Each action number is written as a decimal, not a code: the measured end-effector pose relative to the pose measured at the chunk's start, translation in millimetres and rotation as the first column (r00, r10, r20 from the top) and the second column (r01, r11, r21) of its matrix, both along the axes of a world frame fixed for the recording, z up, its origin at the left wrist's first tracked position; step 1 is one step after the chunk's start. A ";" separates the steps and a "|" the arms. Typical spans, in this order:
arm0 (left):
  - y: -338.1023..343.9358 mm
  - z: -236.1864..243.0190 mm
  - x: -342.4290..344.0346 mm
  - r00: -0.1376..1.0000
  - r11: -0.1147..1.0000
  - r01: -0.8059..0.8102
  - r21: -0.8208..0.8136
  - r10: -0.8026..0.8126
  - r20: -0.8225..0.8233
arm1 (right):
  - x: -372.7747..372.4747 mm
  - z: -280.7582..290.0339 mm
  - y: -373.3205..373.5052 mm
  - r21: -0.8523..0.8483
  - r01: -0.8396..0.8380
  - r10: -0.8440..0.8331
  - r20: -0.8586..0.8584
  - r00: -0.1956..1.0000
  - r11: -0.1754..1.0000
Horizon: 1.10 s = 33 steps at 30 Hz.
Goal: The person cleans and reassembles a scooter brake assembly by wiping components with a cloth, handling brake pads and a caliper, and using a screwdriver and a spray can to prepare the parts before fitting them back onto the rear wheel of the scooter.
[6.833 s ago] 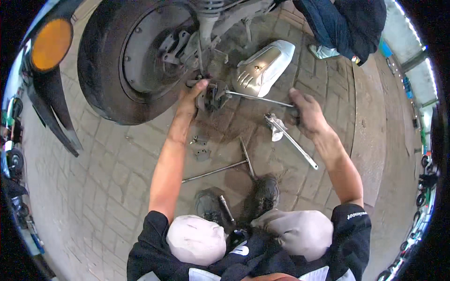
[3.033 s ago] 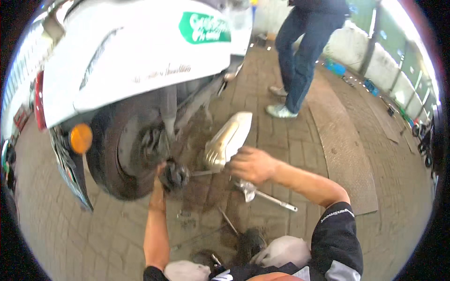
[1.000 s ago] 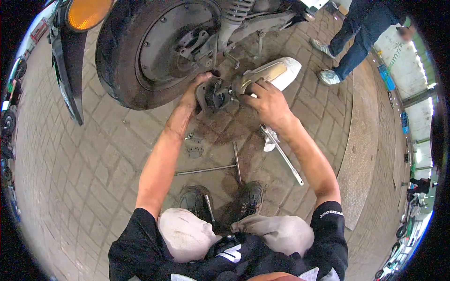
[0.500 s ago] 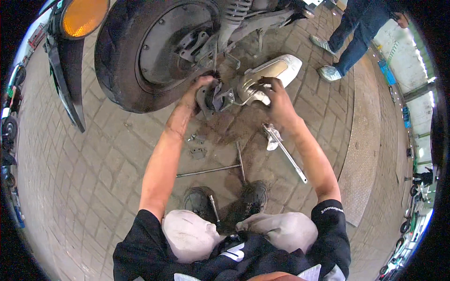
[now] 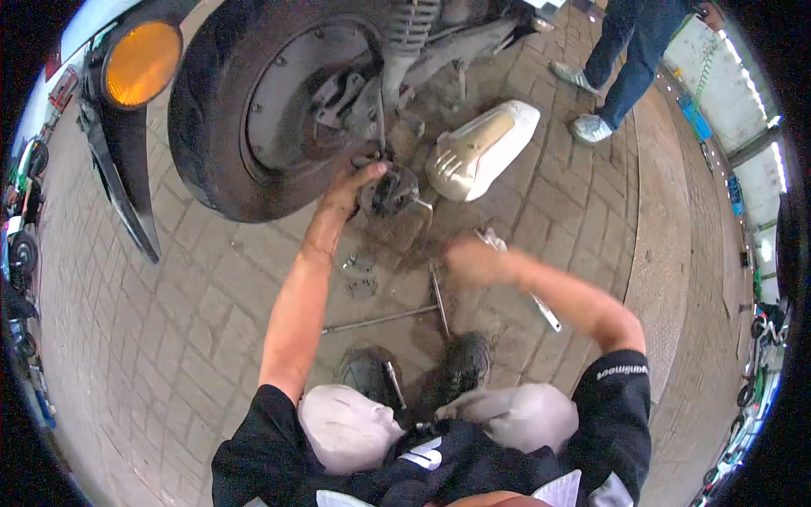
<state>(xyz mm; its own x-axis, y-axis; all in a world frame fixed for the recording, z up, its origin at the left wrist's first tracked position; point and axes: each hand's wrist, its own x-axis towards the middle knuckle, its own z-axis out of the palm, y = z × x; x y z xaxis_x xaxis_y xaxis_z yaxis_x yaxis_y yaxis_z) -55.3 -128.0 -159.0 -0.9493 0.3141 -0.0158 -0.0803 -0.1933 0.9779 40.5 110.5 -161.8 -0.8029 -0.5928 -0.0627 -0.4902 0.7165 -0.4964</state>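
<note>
My left hand (image 5: 361, 182) is closed round a dark, greasy brake caliper (image 5: 393, 193) with a thin wire-like loop at its right side. The caliper hangs low beside the wheel (image 5: 317, 80), under the shock absorber's spring. Nearer to me and to the right, my right hand (image 5: 475, 262) is smeared by motion, so its fingers cannot be read. It passes over the head of a T-handle wrench (image 5: 380, 318) and close to a silver wrench (image 5: 546, 311). Small metal parts (image 5: 361, 287) lie on the paving below the caliper.
A cream plastic cover (image 5: 490, 148) lies right of the caliper. Another person's legs (image 5: 629, 68) stand at the far right. A long socket tool (image 5: 395, 384) rests by my left shoe. An orange reflector (image 5: 142, 63) and dark fender stick out at the left.
My right hand has come away from beside the caliper and cover, down toward me, and is now blurred. My left hand stays on the caliper, which has turned somewhat.
</note>
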 end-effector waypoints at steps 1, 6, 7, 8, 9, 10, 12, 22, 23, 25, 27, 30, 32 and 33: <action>0.4 -4.3 5.9 0.999 0.999 0.010 0.036 -0.009 -0.035 | 12.4 25.6 -32.1 -0.049 -0.063 0.063 -0.005 0.998 0.997; -3.3 -19.9 1.2 0.993 0.998 -0.015 0.068 0.007 0.116 | -24.9 23.5 9.3 0.458 -0.190 0.228 -0.029 0.973 0.868; 3.6 -16.1 2.4 0.994 0.997 0.001 0.077 -0.010 0.111 | -34.3 4.0 33.2 0.673 -0.290 0.358 0.040 0.933 0.680; 4.4 -7.3 6.2 0.999 0.996 0.008 0.083 -0.012 0.050 | -9.0 -6.2 16.9 0.401 -0.192 0.167 0.095 0.981 0.896; -1.6 -0.9 7.6 1.000 0.997 -0.005 0.080 0.006 -0.008 | 19.6 7.7 -18.1 0.133 -0.218 0.208 0.085 0.974 0.967; -12.4 -7.7 2.5 0.996 0.997 0.080 0.022 -0.080 0.029 | 20.8 32.5 -38.0 0.016 -0.229 0.229 0.001 0.973 0.973; -11.6 -24.7 4.4 0.996 1.000 -0.012 -0.007 0.013 0.092 | -10.6 82.4 -34.8 0.106 0.108 -0.100 -0.076 0.992 0.988; 6.7 -10.3 6.3 0.992 0.999 -0.035 0.016 0.033 0.123 | -40.0 65.5 9.1 0.327 0.219 -0.236 0.014 0.972 0.919; 8.1 -6.4 5.3 0.996 0.999 -0.041 -0.013 0.042 0.085 | -35.8 28.3 28.8 0.394 0.110 -0.150 0.073 0.986 0.913; -1.5 -5.7 -1.7 0.997 0.995 -0.045 0.087 0.039 0.060 | 3.6 20.4 -7.2 0.159 -0.138 0.124 0.097 0.988 0.978; -6.6 -33.2 -3.4 0.990 0.990 -0.069 0.126 0.053 0.127 | 12.5 65.9 -41.5 -0.038 -0.167 0.167 0.006 0.986 0.985; 1.0 -20.2 10.9 0.985 0.985 0.017 0.173 -0.046 0.164 | -32.7 92.1 -15.6 0.246 0.216 -0.221 -0.008 0.975 0.945; -10.4 -10.2 15.7 0.992 0.985 -0.048 0.167 0.027 0.125 | -12.8 26.9 -1.2 0.268 0.044 -0.071 0.091 0.993 0.962; 0.2 -12.5 5.6 0.993 0.981 -0.043 0.188 0.022 0.113 | 15.0 12.0 -13.5 0.151 -0.071 0.052 0.128 0.990 0.986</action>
